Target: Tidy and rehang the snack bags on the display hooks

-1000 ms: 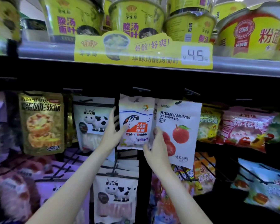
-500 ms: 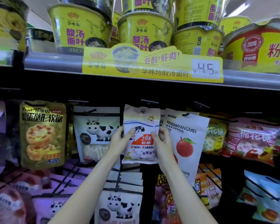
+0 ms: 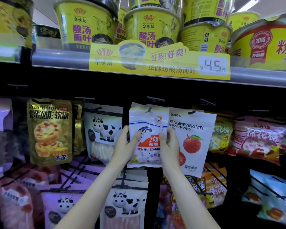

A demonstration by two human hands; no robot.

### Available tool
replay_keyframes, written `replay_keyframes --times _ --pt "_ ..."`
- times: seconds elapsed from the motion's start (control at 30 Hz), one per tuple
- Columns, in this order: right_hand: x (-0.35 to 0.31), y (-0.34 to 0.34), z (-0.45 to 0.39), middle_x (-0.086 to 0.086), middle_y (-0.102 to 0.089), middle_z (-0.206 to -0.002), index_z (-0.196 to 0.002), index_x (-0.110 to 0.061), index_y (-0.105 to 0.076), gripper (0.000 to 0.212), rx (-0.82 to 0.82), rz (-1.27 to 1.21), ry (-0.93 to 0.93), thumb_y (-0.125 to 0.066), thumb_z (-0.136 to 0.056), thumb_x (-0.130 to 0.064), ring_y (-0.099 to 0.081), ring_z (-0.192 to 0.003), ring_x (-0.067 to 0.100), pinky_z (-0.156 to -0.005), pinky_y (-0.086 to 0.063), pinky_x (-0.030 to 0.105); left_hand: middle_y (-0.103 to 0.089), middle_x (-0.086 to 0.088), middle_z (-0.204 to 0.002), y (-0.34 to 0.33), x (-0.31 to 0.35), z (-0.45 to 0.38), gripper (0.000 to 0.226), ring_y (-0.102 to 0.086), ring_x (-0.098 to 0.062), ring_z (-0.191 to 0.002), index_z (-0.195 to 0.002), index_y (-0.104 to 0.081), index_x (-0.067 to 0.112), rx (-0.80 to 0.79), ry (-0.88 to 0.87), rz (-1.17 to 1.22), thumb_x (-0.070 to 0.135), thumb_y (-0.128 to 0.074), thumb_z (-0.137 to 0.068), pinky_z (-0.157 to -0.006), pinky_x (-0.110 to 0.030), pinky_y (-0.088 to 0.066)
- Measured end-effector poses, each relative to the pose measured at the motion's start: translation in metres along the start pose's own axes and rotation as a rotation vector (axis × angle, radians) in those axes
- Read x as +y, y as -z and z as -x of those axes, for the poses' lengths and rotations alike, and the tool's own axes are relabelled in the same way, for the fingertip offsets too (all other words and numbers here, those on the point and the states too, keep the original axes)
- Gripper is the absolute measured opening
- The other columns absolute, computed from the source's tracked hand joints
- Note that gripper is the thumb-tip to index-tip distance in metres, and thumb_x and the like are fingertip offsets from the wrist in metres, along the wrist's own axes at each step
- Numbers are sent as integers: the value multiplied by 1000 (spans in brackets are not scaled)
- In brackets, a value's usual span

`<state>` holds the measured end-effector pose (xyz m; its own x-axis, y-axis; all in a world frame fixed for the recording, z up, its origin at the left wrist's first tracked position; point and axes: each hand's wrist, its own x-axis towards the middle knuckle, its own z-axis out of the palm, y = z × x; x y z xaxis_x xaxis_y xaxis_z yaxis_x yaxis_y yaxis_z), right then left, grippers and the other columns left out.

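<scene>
A white candy bag (image 3: pixel 148 134) marked "White Rabbit" hangs at centre of a shop display, its top hole on a black hook (image 3: pixel 149 110), held at both side edges by a person's two bare hands. Left hand (image 3: pixel 123 146) has a closed grip on the bag's left edge, thumb across the front, fingers behind; right hand (image 3: pixel 169 146) has a closed grip on the right edge, thumb on the front near the red label, fingers wrapped round the back. Bag hangs roughly upright, bottom edge just above the wrists. Touching it on the right & partly tucked behind the right hand: a white plum bag (image 3: pixel 192 139) w/ red fruit printed on it, tilted slightly, on its own hook. Left of the candy bag, just beside the left hand: a white cow bag (image 3: pixel 102 129) w/ a black-and-white cow picture. Farther left, a gold egg-tart bag (image 3: pixel 49 131). Far right, pink marshmallow bags (image 3: pixel 257 138) hang at a slant. Below, a 2nd row of hooks carries more packets, incl. another cow-print bag (image 3: pixel 124 207) between the two forearms. Above everything, a grey shelf (image 3: pixel 59 58) holds yellow noodle bowls (image 3: pixel 152 27); a yellow price tag (image 3: pixel 158 63) clipped to the shelf edge reads 4.5.
</scene>
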<state>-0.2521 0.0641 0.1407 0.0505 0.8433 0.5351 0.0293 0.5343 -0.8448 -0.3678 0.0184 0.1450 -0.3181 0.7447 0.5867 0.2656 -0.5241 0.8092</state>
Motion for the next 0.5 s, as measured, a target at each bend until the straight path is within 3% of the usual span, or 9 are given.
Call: replay_keyframes --times 0.17,0.27,0.33,0.43,0.5 --pt "-4 0 2 6 -59 -117 -121 -13 -47 27 2 19 -8 -42 -97 -26 -57 -107 24 -92 -46 49 -59 1 -113 2 -6 -3 22 -57 -14 -107 -112 -50 23 3 29 -157 35 -50 -93 -96 -41 -46" --pt "-4 1 7 8 -60 -113 -115 -15 -49 21 -14 -4 15 -43 -98 -24 -57 -105 26 -88 -47 43 -55 -1 -115 2 -6 3 29 -55 -15 -109 -119 -51 18 4 -24 -164 34 -48 -95 -96 -36 -45" --pt "-3 2 10 6 -61 -104 -107 -18 -50 13 -17 -52 46 -44 -97 -23 -59 -98 24 -82 -48 38 -55 -2 -114 3 -7 7 23 -56 -16 -108 -116 -51 22 19 -22 -129 31 -47 -95 -91 -31 -47" --pt "-2 0 10 5 -59 -107 -108 -19 -49 13 -3 -47 34 -46 -96 -24 -57 -100 22 -89 -48 45 -57 -1 -113 4 -7 6 22 -57 -15 -106 -111 -53 27 25 3 -162 41 -50 -93 -93 -40 -48" --pt "-4 -1 13 5 -52 -118 -112 -20 -46 17 36 -7 22 -48 -96 -24 -52 -108 18 -98 -44 42 -56 2 -115 7 -9 10 23 -55 -8 -106 -110 -52 26 59 2 -189 40 -50 -93 -95 -34 -47"
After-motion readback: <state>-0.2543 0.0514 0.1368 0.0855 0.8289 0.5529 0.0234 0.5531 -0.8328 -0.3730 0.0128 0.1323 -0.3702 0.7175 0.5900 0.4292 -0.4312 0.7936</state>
